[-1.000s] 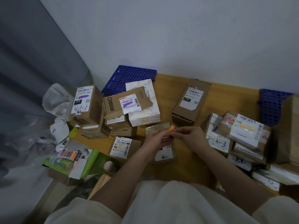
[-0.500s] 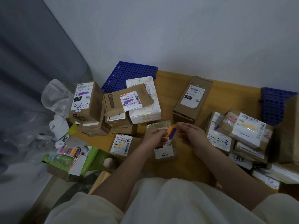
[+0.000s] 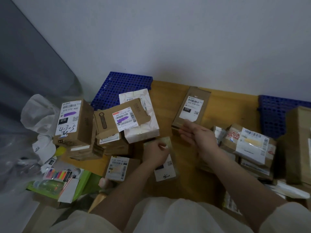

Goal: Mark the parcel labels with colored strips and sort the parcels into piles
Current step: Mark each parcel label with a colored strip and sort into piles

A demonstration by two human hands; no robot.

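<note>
A second ago a small orange strip was held between both hands, and half a second ago an orange and a purple strip were seen between the fingertips; now the two hands are separated. The left hand (image 3: 157,153) is lowered onto the small parcel (image 3: 165,161) in the middle of the wooden table (image 3: 232,106), with its fingers curled at the top of the white label (image 3: 165,172), and a pale scrap is seen at the fingertips; whether a strip is pinched or only pressed there cannot be told. The right hand (image 3: 200,137) is lifted away with the fingers straight and apart, and nothing is held in it. It is judged that the strip is being stuck on this label, so the marking of this parcel is nearly done and the sorting is left. The parcel lies directly under the left hand, partly covered by it. The long box (image 3: 191,109), not yet marked, stands just beyond the right hand. The pack of colored strips (image 3: 58,174) lies far left, well apart from both hands.
</note>
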